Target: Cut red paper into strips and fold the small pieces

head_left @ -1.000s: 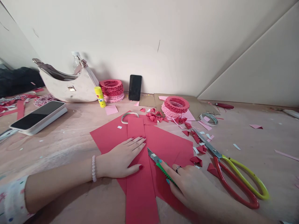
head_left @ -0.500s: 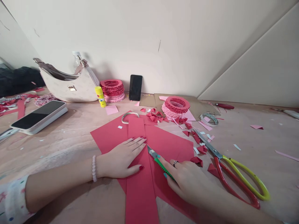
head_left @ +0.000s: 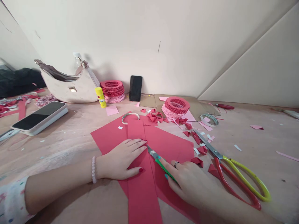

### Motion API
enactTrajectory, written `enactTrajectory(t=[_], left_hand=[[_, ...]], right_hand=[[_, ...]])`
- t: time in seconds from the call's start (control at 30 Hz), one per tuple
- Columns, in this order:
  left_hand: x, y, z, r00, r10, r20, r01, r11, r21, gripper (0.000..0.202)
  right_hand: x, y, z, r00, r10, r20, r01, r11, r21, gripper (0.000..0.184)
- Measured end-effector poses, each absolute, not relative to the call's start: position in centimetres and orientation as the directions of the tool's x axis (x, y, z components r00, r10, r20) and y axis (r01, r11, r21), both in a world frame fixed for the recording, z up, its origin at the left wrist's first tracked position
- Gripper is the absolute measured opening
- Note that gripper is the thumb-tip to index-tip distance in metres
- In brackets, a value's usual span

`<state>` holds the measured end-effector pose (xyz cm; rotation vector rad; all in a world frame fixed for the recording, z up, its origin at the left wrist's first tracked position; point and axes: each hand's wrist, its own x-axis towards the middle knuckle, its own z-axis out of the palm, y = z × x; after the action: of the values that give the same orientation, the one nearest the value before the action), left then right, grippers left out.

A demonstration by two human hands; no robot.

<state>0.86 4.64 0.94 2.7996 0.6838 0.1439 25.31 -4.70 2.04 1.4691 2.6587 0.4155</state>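
Left hand (head_left: 123,158) lies flat, fingers close together and thumb set apart, bearing down on a red strip (head_left: 141,193) and gripping nothing. Right hand (head_left: 189,180) is closed around a green utility knife (head_left: 165,168), forefinger extended along it toward the blade. We find the strip lying lengthwise before us, over wider red sheets (head_left: 174,143), its near end out of view. The knife's tip sits at the strip's right edge, just beside the left hand; we cannot confirm that it bites.

On progress, we judge the cutting incomplete. The strip presents a straight right edge, but we cannot establish whether any of it is freshly cut. Broad areas of the sheets on both sides show no visible cut. As pieces apparently finished, we note a left ring stack (head_left: 112,91) and a right ring stack (head_left: 178,110), each red above pink. Folded red scraps (head_left: 155,117) lie strewn near the latter. Large scissors (head_left: 218,154) lie to the right of the sheets, unheld.
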Motion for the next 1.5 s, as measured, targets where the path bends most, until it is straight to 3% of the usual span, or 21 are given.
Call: enactTrajectory(t=[0.1,0.27,0.47,0.7,1.2,1.5], left_hand=[[0.9,4.5,1.0,0.872,0.484,0.072,0.449,-0.850,0.274,0.057],[1.1,4.6,0.7,0.839,0.545,0.002,0.526,-0.811,0.258,0.071],[1.1,4.7,0.6,0.840,0.539,-0.054,0.533,-0.805,0.261,0.073],[1.2,4.7,0.8,0.833,0.546,-0.086,0.549,-0.800,0.244,0.074],[1.2,4.7,0.9,0.835,0.540,-0.103,0.548,-0.802,0.238,0.076],[1.0,4.7,0.7,0.837,0.542,-0.075,0.540,-0.797,0.271,0.077]], right_hand=[[25.5,-5.2,2.2,-0.580,0.813,0.050,0.793,0.550,0.260,0.042],[25.5,-5.4,2.5,-0.612,0.790,0.049,0.770,0.580,0.266,0.041],[25.1,-4.9,2.2,-0.606,0.791,0.085,0.772,0.559,0.304,0.046],[25.2,-4.8,2.1,-0.603,0.792,0.096,0.773,0.550,0.317,0.038],[24.6,-4.6,2.9,-0.587,0.806,0.080,0.779,0.535,0.328,0.050],[24.8,-4.5,2.9,-0.615,0.784,0.092,0.763,0.560,0.324,0.043]])
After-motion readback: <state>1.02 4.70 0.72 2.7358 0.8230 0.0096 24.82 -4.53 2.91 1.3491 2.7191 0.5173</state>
